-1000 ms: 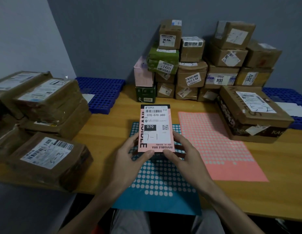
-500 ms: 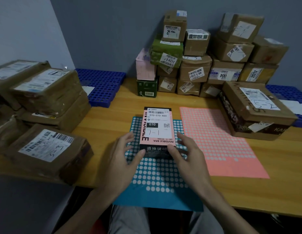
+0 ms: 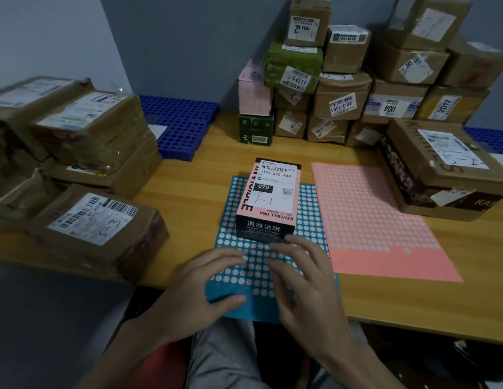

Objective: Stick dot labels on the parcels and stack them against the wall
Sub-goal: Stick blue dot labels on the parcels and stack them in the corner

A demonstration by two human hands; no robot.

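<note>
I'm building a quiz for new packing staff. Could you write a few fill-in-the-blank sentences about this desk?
The dot sheet under the pink box is ____.
The black patch on that box reads ____.
The left hand and right hand grip ____.
The pink sheet lies to the ____ of the first sheet.
Missing words: blue; 070; nothing; right.

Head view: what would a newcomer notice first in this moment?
The pink box lies mid-desk on the blue dot sheet, with the left hand and right hand open just in front of it. Behind it, the stack of parcels rises against the wall, and a pink dot sheet lies right of the blue one.
</note>
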